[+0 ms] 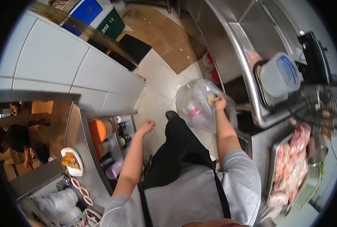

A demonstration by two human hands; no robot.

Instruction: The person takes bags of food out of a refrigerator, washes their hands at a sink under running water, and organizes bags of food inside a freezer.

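Note:
My right hand (220, 103) is closed on a small pale yellowish item (212, 99), over a clear plastic bag (198, 90) that stands on the floor. Inside the bag a pink and white wrapper (193, 110) shows through. Away to the left, my left hand (147, 126) hangs over the floor tiles with its fingers curled in and nothing visible in them. It is nearest to the shelf unit (127, 120) on the left.
On the right are a steel sink (248, 38), a white bucket (280, 74) and a tray of raw meat (289, 166). A white dish of food (72, 162) and sauce cups (84, 191) sit on the left counter. A person (19, 138) works beyond. Cardboard (164, 34) covers the floor ahead.

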